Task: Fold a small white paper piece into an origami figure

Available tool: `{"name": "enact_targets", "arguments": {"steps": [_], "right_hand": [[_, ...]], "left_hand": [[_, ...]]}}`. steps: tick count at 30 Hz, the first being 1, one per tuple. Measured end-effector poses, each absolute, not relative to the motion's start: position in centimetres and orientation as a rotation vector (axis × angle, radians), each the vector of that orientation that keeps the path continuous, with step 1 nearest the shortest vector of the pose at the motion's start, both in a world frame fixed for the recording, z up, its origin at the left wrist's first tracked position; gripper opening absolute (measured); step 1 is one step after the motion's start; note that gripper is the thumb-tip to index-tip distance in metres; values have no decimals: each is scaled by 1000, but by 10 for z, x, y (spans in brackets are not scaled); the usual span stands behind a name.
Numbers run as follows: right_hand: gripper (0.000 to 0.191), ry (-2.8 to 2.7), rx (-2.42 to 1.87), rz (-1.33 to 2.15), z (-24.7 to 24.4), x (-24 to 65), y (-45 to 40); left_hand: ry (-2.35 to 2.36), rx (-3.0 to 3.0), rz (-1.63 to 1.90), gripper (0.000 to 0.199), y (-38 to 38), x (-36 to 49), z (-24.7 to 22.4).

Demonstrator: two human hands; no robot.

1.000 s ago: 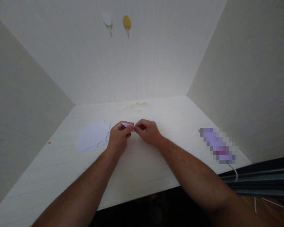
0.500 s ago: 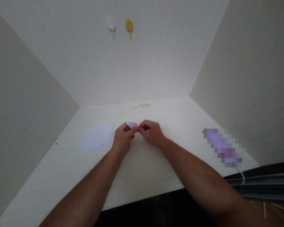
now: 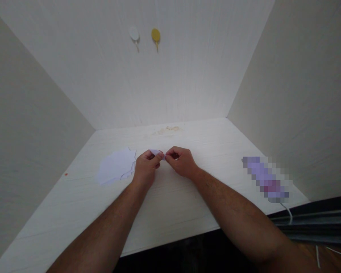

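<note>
Over the middle of the white table, both hands meet at a small piece of white paper (image 3: 155,152). My left hand (image 3: 146,166) is closed around the paper, with its thumb pressed on top. The fingertips of my right hand (image 3: 182,161) pinch the paper's right end. Much of the paper is hidden by the fingers, so its full shape does not show. Left of my left hand lies a loose stack of white paper sheets (image 3: 116,165) with uneven edges.
White panels enclose the table (image 3: 170,212) at the back and sides. A white hook (image 3: 134,34) and a yellow hook (image 3: 156,35) are on the back wall. At right lies a pixelated object (image 3: 264,178) with a white cable (image 3: 289,216). Brownish marks (image 3: 172,129) show near the back.
The visible part of the paper between my hands has turned and dipped slightly. Both hands keep their grip in nearly the same place; the view has tilted a little.
</note>
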State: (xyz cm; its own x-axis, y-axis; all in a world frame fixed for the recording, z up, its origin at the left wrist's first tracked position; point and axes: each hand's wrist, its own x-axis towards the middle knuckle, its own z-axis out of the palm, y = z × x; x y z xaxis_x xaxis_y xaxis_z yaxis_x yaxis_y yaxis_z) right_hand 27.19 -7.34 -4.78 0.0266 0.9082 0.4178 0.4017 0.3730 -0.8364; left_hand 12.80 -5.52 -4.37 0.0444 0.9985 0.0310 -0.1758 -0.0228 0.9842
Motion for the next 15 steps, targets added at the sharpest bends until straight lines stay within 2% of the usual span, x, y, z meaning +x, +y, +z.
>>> {"name": "enact_targets", "arguments": {"steps": [15], "right_hand": [[14,-1526,-1218,577,-49,271,-72]], "left_hand": [[939,1086,1327,17,-56,130,-43]]}}
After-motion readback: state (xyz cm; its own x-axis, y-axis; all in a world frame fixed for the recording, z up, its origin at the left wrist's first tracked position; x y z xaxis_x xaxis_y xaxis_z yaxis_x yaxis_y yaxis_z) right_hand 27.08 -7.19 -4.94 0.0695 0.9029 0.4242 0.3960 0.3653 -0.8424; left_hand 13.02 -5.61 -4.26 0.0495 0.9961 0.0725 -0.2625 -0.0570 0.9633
